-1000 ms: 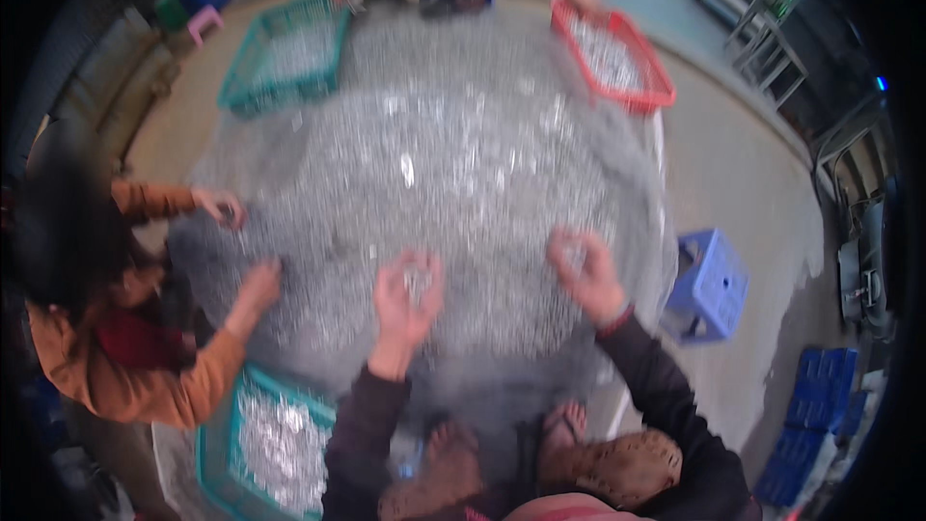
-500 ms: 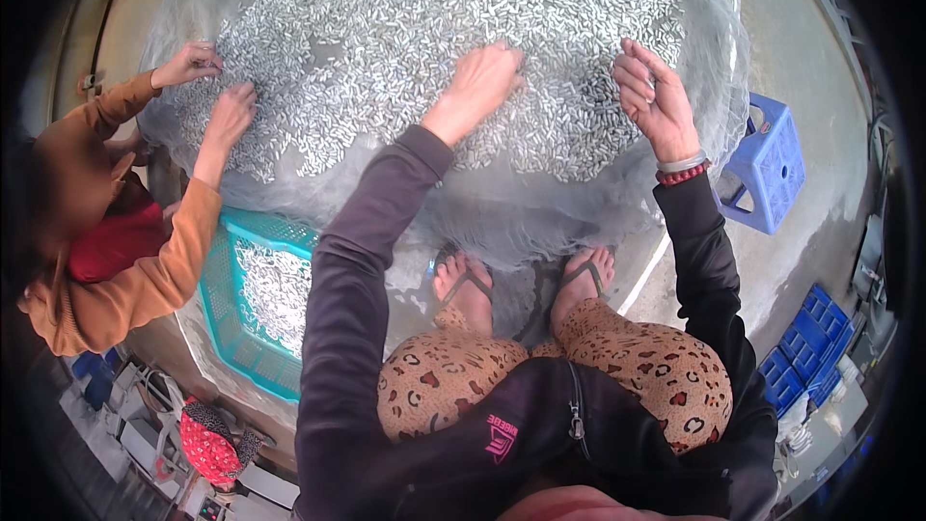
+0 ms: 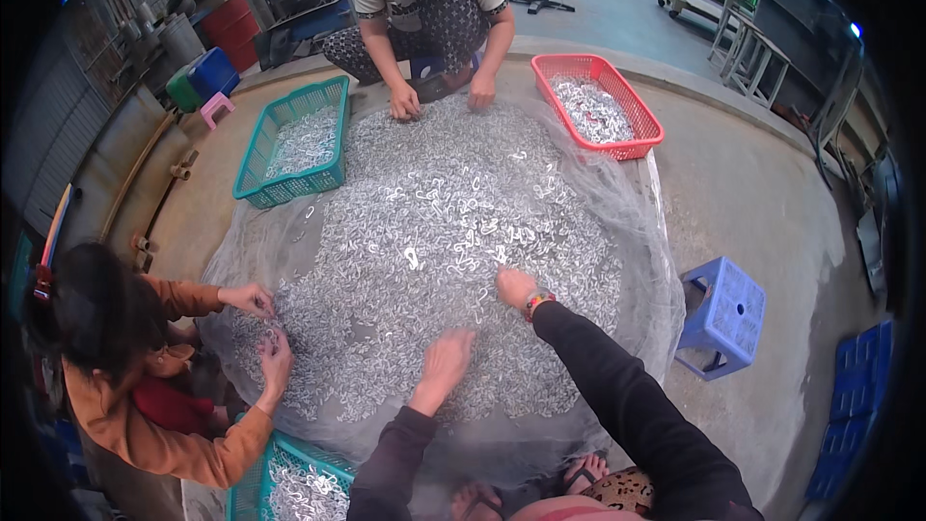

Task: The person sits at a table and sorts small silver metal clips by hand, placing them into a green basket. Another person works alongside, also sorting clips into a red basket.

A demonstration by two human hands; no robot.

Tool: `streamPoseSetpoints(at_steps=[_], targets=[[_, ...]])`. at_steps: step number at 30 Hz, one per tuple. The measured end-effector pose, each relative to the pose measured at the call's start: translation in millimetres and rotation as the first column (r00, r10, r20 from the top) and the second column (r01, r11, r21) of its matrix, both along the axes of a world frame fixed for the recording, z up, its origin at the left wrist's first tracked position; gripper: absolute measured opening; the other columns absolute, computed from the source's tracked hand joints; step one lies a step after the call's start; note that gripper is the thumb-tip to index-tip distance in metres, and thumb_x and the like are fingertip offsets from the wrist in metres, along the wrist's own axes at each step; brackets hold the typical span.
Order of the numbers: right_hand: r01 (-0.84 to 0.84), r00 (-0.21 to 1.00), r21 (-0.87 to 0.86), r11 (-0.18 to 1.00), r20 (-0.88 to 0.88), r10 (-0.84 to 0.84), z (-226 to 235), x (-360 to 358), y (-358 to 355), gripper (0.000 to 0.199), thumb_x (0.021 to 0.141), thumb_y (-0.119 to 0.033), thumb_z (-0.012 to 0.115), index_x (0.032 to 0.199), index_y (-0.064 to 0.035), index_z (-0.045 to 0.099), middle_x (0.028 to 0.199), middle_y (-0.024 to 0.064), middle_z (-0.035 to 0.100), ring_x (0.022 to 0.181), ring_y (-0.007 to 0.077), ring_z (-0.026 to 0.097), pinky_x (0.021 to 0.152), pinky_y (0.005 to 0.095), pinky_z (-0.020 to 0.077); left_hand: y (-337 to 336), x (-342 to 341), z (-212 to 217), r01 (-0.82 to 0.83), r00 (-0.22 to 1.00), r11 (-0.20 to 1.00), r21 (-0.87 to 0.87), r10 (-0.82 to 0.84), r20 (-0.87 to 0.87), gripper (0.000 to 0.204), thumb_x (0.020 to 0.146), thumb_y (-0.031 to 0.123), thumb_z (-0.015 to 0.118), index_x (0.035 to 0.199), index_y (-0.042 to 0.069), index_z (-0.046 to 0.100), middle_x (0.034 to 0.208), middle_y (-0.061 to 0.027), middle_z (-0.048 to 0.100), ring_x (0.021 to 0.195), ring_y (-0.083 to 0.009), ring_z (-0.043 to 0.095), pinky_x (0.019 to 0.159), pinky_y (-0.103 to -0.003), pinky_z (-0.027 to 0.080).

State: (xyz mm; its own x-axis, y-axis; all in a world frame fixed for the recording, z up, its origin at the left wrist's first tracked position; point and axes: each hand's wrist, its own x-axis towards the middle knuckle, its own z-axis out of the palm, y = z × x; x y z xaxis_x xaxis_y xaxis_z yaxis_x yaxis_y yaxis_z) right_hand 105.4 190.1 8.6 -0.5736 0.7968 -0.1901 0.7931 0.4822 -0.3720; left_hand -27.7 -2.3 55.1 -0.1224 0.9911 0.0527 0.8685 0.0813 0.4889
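A wide layer of small silvery metal pieces [image 3: 367, 280] covers the pale netting, with larger bright curved pieces [image 3: 463, 256] like hooks scattered across its middle. My right hand [image 3: 517, 287] stretches to the middle of the layer, fingers curled down beside a bright curved piece; what they grip, if anything, is hidden. Nearer to me, my left hand [image 3: 446, 365] hovers low over or touches the small pieces, its fingers smeared by motion.
A co-worker's hands [image 3: 275, 352] work at the left edge, another's [image 3: 405, 101] at the far edge. Baskets of metal pieces surround the netting: green [image 3: 338, 154] far left, red [image 3: 640, 148] far right, another green [image 3: 249, 482] near left. A blue stool [image 3: 723, 314] stands right.
The view has tilted up, bringing the far co-worker and far baskets into sight. My right hand has moved from the right side to the middle of the layer. My left hand is closer to me.
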Motion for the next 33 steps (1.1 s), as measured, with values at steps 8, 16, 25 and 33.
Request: streamPoseSetpoints(at_steps=[8, 16, 25, 33], targets=[[-0.505, 0.853, -0.030, 0.863, 0.140, 0.504, 11.1, -9.7, -78.7, 0.020, 0.087, -0.012, 0.048, 0.100, -0.0026, 0.059, 0.086, 0.0189, 0.068, 0.081, 0.0363, 0.068, 0.067, 0.0475, 0.0539, -20.2, -48.5, 45.3, -0.163, 0.923, 0.973, 0.162, 0.092, 0.373, 0.019, 0.085, 0.021, 0.064, 0.098, 0.009, 0.070, 0.084, -0.0137, 0.066, 0.071, -0.0310, 0.064, 0.067, -0.038, 0.050], [-0.410, 0.851, -0.031, 0.911, -0.373, 0.370, 53.3, 47.2, -77.0, 0.034, 0.096, -0.028, 0.052, 0.117, -0.0038, 0.063, 0.077, 0.0099, 0.065, 0.071, 0.0225, 0.064, 0.067, 0.0336, 0.0483, -26.1, -78.7, 63.9, -0.130, -0.636, 0.986, 0.100, -0.161, 0.755, 0.034, 0.098, 0.025, 0.045, 0.069, 0.008, 0.039, 0.082, -0.0053, 0.043, 0.066, -0.0109, 0.040, 0.043, -0.020, 0.028], [-0.245, 0.695, -0.812, 0.529, -0.528, -0.488, 121.8, 68.8, -72.1, 0.037, 0.099, -0.028, 0.049, 0.127, -0.0059, 0.057, 0.055, -0.0049, 0.044, 0.041, 0.0022, 0.032, 0.038, 0.0191, 0.0244, -2.5, -67.9, 45.7, 0.055, -0.355, 0.990, -0.131, 0.142, 0.924, 0.026, 0.091, 0.024, 0.060, 0.105, 0.003, 0.062, 0.081, -0.0036, 0.052, 0.057, -0.0091, 0.039, 0.039, -0.016, 0.027], [-0.087, 0.888, -0.366, 0.927, -0.451, -0.094, 55.6, 27.9, -35.0, 0.039, 0.093, -0.031, 0.057, 0.118, -0.0011, 0.057, 0.069, 0.0075, 0.061, 0.061, 0.0190, 0.059, 0.058, 0.0329, 0.0477, 26.4, -39.8, -3.9, -0.080, 0.997, 0.966, -0.246, 0.073, -0.041, 0.023, 0.080, 0.024, 0.072, 0.085, 0.002, 0.070, 0.087, -0.0173, 0.069, 0.079, -0.0317, 0.067, 0.071, -0.039, 0.050]])
